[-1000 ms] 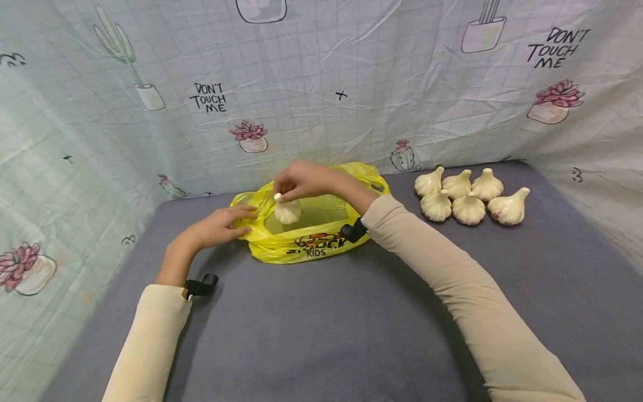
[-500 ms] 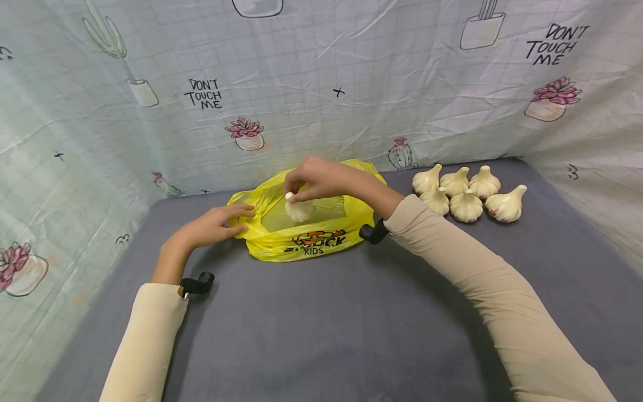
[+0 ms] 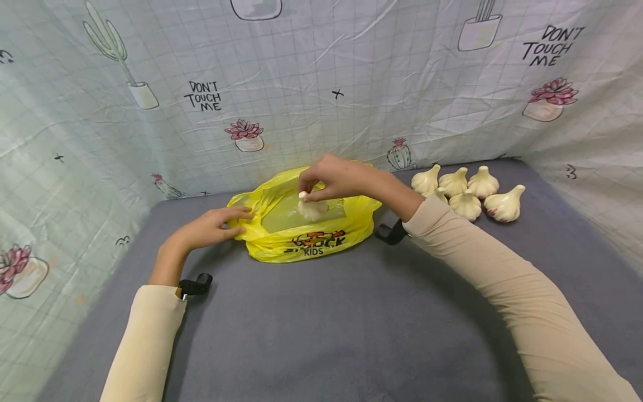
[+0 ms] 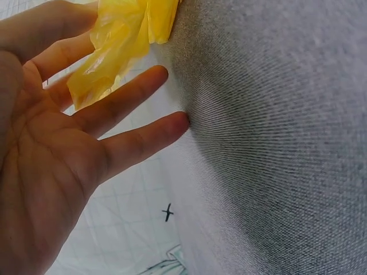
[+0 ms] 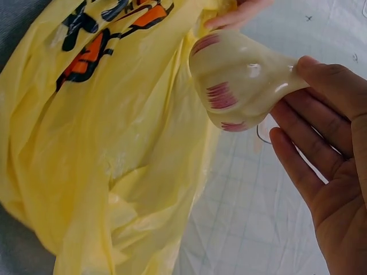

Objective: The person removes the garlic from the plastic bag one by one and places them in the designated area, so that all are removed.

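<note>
Near the back of the table lies a yellow plastic bag point(image 3: 271, 251), its mouth spread wide. My left hand point(image 3: 203, 229) rests at the bag's left rim, fingers extended and spread; in the left wrist view yellow plastic covers some fingertips. Over the bag's opening, my right hand point(image 3: 336, 176) pinches a glossy cream garlic bulb point(image 3: 313, 210) by its stem between thumb and fingers. Pinkish-red streaks mark this garlic bulb point(image 5: 246, 80) in the right wrist view. The bulb hangs stem up; whether it touches the bag's inside I cannot tell.
Several more garlic bulbs point(image 3: 483, 183) stand grouped at the back right, one lying tilted point(image 3: 504, 205); my right sleeve point(image 3: 482, 279) partly hides one. A grey cloth point(image 3: 281, 335) covers the table. Printed curtains point(image 3: 301, 72) enclose the back and sides.
My right hand has moved to the right with the garlic bulb, from the left part of the bag's opening toward its middle. The left hand stays at the bag's rim.
</note>
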The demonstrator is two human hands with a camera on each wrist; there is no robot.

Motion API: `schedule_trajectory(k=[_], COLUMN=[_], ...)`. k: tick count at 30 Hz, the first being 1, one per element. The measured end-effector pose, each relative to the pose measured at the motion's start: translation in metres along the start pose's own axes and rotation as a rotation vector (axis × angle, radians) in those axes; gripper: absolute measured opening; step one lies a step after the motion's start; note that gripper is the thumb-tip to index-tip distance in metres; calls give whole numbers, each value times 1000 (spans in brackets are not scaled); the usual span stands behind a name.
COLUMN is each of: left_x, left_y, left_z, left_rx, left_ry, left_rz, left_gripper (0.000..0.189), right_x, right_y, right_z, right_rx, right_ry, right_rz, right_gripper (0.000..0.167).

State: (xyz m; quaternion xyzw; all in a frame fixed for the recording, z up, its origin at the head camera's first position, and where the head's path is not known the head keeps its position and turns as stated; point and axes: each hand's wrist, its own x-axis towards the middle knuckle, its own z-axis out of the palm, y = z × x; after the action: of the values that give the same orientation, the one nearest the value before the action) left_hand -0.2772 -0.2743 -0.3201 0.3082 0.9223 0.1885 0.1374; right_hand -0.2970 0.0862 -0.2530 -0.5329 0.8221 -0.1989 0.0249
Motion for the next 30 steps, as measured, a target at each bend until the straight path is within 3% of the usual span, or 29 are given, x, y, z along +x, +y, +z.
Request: schedule_trajectory(k=[19, 30], left_x=[3, 2], left_y=[4, 10], left_z=[-1, 1], left_rx=[0, 19], left_ry=[11, -16], left_rz=[9, -30], left_gripper=[41, 45], right_x=[-38, -74], right_y=[2, -5], right_z=[-5, -12], right_rx=[-20, -44], right_ry=[58, 72], right_rz=[-5, 17], right_gripper=[12, 12])
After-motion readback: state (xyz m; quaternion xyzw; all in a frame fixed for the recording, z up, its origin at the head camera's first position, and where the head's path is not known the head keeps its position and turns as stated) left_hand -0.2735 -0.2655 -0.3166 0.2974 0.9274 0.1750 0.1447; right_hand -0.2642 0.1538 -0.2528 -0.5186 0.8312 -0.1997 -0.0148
